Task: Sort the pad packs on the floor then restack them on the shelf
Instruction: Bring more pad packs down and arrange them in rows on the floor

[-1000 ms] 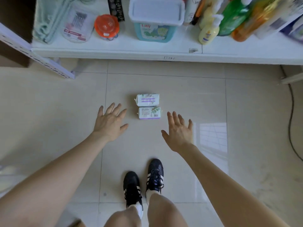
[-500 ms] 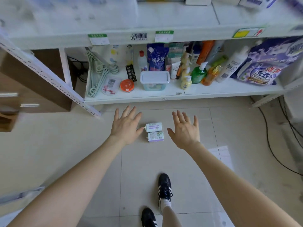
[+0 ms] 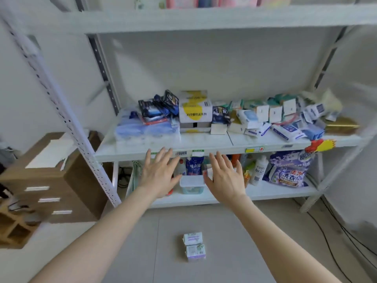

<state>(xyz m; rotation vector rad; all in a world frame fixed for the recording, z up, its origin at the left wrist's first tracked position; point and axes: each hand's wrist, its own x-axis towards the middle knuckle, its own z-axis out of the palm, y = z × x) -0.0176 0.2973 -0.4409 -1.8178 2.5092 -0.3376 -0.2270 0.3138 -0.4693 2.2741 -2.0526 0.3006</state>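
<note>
Left hand [image 3: 161,174] and right hand [image 3: 224,176], each grip apart and empty, reach toward the white metal shelf [image 3: 204,142], probably to take more down.

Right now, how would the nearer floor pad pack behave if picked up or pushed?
The nearer pack looks small and soft-wrapped, so probably light and squashy. Flat and blocky, it should not roll. On the smooth floor it may slide.

Two pad packs [image 3: 193,238] [image 3: 195,252] are counted on the floor [image 3: 234,242]. Two hands are seen, the left hand [image 3: 161,174] and the right hand [image 3: 224,178]. Three drawer handles [image 3: 49,200] and one lidded tub [image 3: 192,183] are counted.
</note>
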